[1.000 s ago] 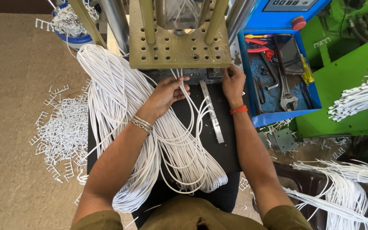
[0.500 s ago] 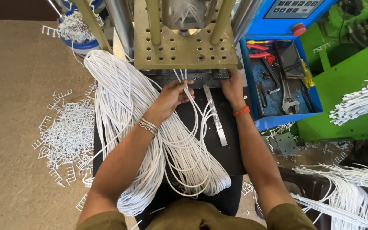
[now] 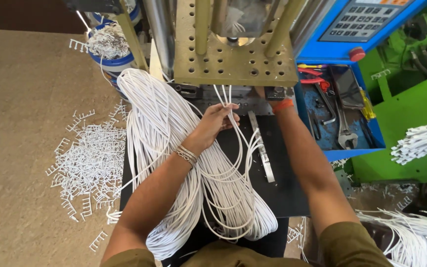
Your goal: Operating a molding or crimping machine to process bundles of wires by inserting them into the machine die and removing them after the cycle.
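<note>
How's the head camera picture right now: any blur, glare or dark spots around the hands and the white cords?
Head view: evenly lit and sharp, no motion blur on the left hand or the white cords; cord strands read slightly bright, not blown out; the right hand is mostly hidden in shadow under the perforated plate; straight edges bow near the frame edges.

My cables (image 3: 184, 163) were white, work surface (image 3: 282, 188) black. Perforated plate (image 3: 233, 59) was dull yellow, tool tray (image 3: 322, 148) blue, machine body (image 3: 411, 153) green. Wristband (image 3: 282, 105) was orange, bangles (image 3: 187, 155) silver, floor scraps (image 3: 90, 163) white, sleeves olive.
</note>
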